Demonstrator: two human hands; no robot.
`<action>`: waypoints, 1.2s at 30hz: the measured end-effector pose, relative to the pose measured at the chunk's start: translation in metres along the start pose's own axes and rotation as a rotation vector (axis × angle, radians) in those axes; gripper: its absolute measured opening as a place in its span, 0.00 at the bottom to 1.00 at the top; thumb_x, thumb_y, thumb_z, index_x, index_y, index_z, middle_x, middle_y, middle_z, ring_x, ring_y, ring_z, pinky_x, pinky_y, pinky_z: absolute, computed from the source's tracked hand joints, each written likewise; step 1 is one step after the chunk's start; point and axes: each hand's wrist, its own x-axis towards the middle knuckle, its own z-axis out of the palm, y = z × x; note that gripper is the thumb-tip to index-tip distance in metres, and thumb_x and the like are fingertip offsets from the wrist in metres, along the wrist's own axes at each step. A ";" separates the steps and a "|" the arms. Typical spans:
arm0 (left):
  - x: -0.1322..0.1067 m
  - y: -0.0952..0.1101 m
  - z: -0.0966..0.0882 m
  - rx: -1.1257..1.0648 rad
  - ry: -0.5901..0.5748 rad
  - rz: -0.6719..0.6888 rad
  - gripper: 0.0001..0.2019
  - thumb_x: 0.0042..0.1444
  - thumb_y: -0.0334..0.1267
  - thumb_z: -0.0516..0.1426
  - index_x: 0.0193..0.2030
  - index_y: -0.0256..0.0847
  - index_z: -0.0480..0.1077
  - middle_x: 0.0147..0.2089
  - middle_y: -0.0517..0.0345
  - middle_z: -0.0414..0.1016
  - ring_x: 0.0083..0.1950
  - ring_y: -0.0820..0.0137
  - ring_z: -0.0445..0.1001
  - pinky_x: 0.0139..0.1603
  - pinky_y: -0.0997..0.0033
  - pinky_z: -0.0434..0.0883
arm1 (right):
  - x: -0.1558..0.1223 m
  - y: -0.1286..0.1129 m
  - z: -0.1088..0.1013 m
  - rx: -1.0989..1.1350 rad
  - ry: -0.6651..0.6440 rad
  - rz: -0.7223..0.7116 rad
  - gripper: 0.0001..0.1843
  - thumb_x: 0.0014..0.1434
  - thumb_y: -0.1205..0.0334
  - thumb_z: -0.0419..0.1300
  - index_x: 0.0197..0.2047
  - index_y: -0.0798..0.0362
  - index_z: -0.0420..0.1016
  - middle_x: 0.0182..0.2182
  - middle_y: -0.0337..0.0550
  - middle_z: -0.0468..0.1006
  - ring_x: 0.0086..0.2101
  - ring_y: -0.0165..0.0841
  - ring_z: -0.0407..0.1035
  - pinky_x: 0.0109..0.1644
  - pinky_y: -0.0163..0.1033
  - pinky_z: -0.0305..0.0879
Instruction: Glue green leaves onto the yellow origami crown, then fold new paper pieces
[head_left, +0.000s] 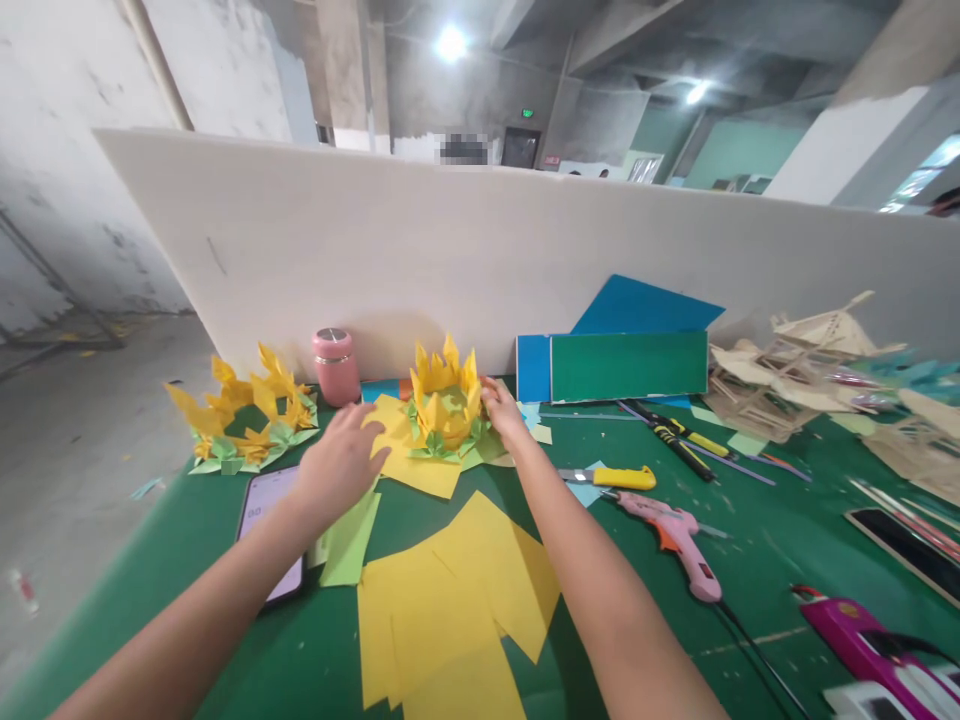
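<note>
A crown-like ring of folded yellow paper petals with green paper leaves [446, 410] stands near the back of the green table. My right hand [501, 408] is at its right side, fingers partly hidden behind the petals; whether they grip it I cannot tell. To its left, my left hand [341, 460] hovers with fingers apart, holding nothing, above a phone [259, 510] and light green paper [352, 540]. Yellow paper sheets [450, 600] lie in front, and another yellow sheet [420, 472] is under the ring. A second yellow paper ring [247, 415] sits at the left edge.
A pink jar [336, 366] stands before a white board [360, 250]. On the right lie a yellow utility knife [622, 478], a pink glue gun [675, 540] with its cord, pliers [671, 440], a magenta device [862, 635] and wooden pieces [772, 390]. Blue and green panels [630, 366] lean behind.
</note>
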 end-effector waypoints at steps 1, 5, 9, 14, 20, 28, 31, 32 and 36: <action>0.003 -0.003 -0.005 0.026 0.060 0.037 0.12 0.54 0.39 0.53 0.42 0.41 0.74 0.61 0.45 0.66 0.67 0.49 0.57 0.63 0.49 0.61 | -0.002 -0.005 -0.004 -0.057 0.044 -0.021 0.14 0.49 0.58 0.62 0.42 0.44 0.72 0.45 0.39 0.78 0.51 0.36 0.69 0.55 0.47 0.67; 0.019 -0.015 -0.046 0.055 0.262 0.051 0.18 0.57 0.42 0.52 0.53 0.43 0.69 0.71 0.51 0.52 0.72 0.47 0.42 0.66 0.36 0.48 | -0.023 -0.033 -0.017 -0.247 0.174 -0.121 0.15 0.47 0.63 0.62 0.41 0.44 0.75 0.52 0.40 0.74 0.57 0.39 0.62 0.63 0.48 0.57; 0.019 -0.003 -0.093 0.036 0.829 0.140 0.22 0.55 0.41 0.55 0.56 0.40 0.66 0.71 0.50 0.52 0.71 0.51 0.47 0.67 0.42 0.48 | -0.059 -0.062 -0.030 -0.354 0.181 -0.206 0.16 0.49 0.64 0.61 0.43 0.44 0.77 0.50 0.42 0.74 0.52 0.40 0.66 0.62 0.49 0.58; -0.008 0.030 -0.090 -0.289 0.833 0.170 0.09 0.54 0.44 0.57 0.37 0.43 0.74 0.42 0.54 0.76 0.50 0.62 0.72 0.57 0.58 0.66 | -0.108 -0.085 -0.062 -0.586 0.278 -0.304 0.12 0.49 0.62 0.62 0.39 0.46 0.80 0.42 0.44 0.78 0.44 0.40 0.70 0.58 0.52 0.61; -0.034 0.069 -0.033 -1.423 -0.079 -0.346 0.15 0.51 0.53 0.59 0.27 0.42 0.70 0.18 0.63 0.64 0.17 0.77 0.58 0.16 0.76 0.59 | -0.162 -0.089 -0.060 -0.388 0.262 -0.184 0.10 0.52 0.53 0.64 0.37 0.48 0.79 0.33 0.43 0.80 0.33 0.36 0.72 0.45 0.46 0.69; -0.051 0.125 -0.013 -1.919 -0.540 -0.216 0.27 0.59 0.63 0.41 0.47 0.50 0.72 0.65 0.59 0.65 0.67 0.53 0.58 0.54 0.45 0.70 | -0.222 -0.084 0.007 0.029 -0.263 0.040 0.35 0.49 0.32 0.59 0.54 0.44 0.72 0.51 0.47 0.74 0.49 0.41 0.70 0.52 0.45 0.67; -0.059 0.131 -0.009 -1.964 -0.620 -0.131 0.29 0.58 0.65 0.40 0.50 0.53 0.72 0.69 0.64 0.57 0.71 0.53 0.49 0.57 0.43 0.66 | -0.237 -0.091 0.009 -0.028 -0.338 0.134 0.36 0.45 0.32 0.62 0.51 0.48 0.75 0.44 0.48 0.78 0.45 0.42 0.72 0.50 0.46 0.67; -0.060 0.133 -0.007 -1.982 -0.651 -0.101 0.29 0.58 0.65 0.40 0.51 0.53 0.72 0.70 0.64 0.56 0.72 0.53 0.47 0.60 0.43 0.64 | -0.240 -0.093 0.008 -0.079 -0.313 0.166 0.32 0.44 0.35 0.65 0.46 0.49 0.77 0.40 0.47 0.79 0.41 0.41 0.73 0.47 0.44 0.68; -0.064 0.139 -0.004 -2.013 -0.721 -0.026 0.29 0.56 0.66 0.44 0.53 0.54 0.72 0.70 0.67 0.54 0.73 0.55 0.42 0.66 0.47 0.56 | -0.247 -0.096 0.007 -0.295 -0.113 0.185 0.14 0.44 0.49 0.69 0.28 0.52 0.80 0.27 0.42 0.79 0.29 0.35 0.72 0.35 0.39 0.66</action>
